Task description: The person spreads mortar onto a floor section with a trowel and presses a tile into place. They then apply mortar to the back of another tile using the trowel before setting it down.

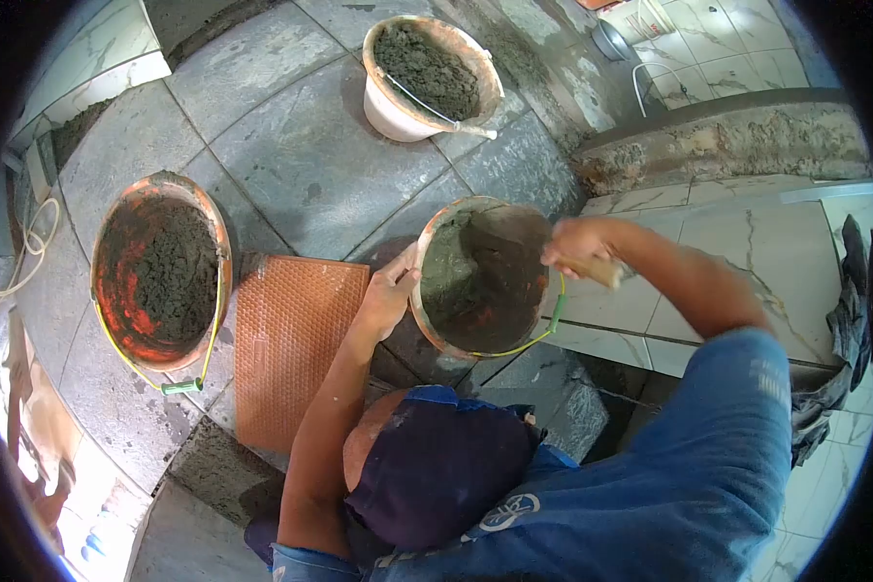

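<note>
My left hand (390,293) grips the left rim of the middle bucket (418,312), its fingers at the edge. Wet grey mortar (448,267) coats the inside of this bucket, which has a yellow wire handle with a green grip. My right hand (574,246) is closed around the pale wooden handle (601,273) of a tool at the bucket's right rim. The tool's blade is blurred over the bucket opening. An orange textured board (296,339) lies on the floor left of the bucket, near my left forearm.
An orange bucket (116,262) of mortar stands at the left; a whitish bucket (395,116) of mortar stands at the top. A low rough wall (727,144) and a marble-tiled ledge (737,247) are on the right. A capped head (441,470) and blue shirt fill the lower middle.
</note>
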A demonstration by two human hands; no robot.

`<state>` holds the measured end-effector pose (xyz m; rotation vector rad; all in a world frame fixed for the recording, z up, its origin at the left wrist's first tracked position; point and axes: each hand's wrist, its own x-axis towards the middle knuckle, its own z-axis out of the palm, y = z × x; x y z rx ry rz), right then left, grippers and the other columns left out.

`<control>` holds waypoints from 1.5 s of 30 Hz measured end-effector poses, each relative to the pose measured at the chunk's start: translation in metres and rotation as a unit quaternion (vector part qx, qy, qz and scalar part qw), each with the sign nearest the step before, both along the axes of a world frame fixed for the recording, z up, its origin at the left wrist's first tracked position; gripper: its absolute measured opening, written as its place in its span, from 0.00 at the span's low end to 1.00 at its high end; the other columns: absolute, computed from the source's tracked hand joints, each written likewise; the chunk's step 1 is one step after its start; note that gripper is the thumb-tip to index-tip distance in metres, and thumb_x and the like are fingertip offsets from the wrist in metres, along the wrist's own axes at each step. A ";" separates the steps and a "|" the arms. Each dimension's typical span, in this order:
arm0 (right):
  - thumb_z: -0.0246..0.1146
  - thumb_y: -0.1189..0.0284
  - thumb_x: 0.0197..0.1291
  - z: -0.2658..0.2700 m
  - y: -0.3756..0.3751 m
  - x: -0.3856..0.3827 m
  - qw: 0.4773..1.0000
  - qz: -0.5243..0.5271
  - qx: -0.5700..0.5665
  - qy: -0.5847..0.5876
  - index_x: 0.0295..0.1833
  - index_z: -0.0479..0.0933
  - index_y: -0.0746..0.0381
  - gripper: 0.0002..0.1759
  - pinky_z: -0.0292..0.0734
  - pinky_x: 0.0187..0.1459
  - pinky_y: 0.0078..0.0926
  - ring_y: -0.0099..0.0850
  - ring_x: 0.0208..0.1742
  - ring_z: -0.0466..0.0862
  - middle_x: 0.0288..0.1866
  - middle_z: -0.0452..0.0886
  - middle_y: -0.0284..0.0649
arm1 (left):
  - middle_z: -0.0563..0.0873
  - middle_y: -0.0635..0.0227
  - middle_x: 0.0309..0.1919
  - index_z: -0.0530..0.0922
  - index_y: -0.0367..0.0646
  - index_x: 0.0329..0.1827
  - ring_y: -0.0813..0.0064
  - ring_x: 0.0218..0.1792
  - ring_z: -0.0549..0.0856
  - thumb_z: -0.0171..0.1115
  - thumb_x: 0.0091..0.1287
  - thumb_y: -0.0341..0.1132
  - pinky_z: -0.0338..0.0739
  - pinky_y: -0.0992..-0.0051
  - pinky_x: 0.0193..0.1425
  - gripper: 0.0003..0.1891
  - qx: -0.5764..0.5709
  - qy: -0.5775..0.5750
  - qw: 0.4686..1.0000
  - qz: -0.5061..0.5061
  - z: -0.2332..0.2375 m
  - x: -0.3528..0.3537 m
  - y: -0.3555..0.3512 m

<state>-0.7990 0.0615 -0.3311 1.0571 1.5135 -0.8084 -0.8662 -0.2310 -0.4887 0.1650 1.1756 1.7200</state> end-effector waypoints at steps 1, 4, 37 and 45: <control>0.59 0.70 0.60 -0.007 -0.008 -0.025 0.996 0.090 -0.019 0.003 0.30 0.75 0.66 0.11 0.74 0.23 0.33 0.33 0.22 0.78 0.22 0.76 0.41 | 0.77 0.63 0.62 0.68 0.37 0.69 0.75 0.61 0.73 0.50 0.71 0.26 0.65 0.74 0.67 0.22 -0.002 0.001 1.000 0.002 0.009 -0.003 -0.001; 0.58 0.68 0.59 -0.030 -0.070 -0.073 0.971 0.238 0.022 -0.033 0.26 0.77 0.66 0.13 0.75 0.24 0.35 0.33 0.21 0.78 0.21 0.78 0.42 | 0.77 0.62 0.62 0.67 0.36 0.69 0.75 0.61 0.73 0.50 0.71 0.26 0.64 0.75 0.67 0.22 -0.035 0.022 0.999 -0.019 0.015 -0.008 -0.001; 0.57 0.63 0.57 -0.116 -0.081 -0.004 0.798 0.544 0.116 0.233 0.29 0.80 0.68 0.17 0.78 0.41 0.49 0.51 0.42 0.83 0.33 0.81 0.56 | 0.75 0.56 0.60 0.59 0.30 0.71 0.71 0.58 0.76 0.55 0.58 0.20 0.69 0.74 0.64 0.34 -0.035 0.159 0.972 0.168 -0.008 -0.013 -0.011; 0.58 0.66 0.56 -0.056 -0.068 -0.034 0.855 0.454 0.107 0.227 0.33 0.79 0.72 0.17 0.78 0.43 0.47 0.51 0.40 0.83 0.33 0.80 0.60 | 0.76 0.55 0.57 0.64 0.30 0.67 0.68 0.58 0.77 0.56 0.59 0.21 0.69 0.73 0.63 0.29 -0.074 0.182 0.962 0.190 -0.033 0.002 -0.020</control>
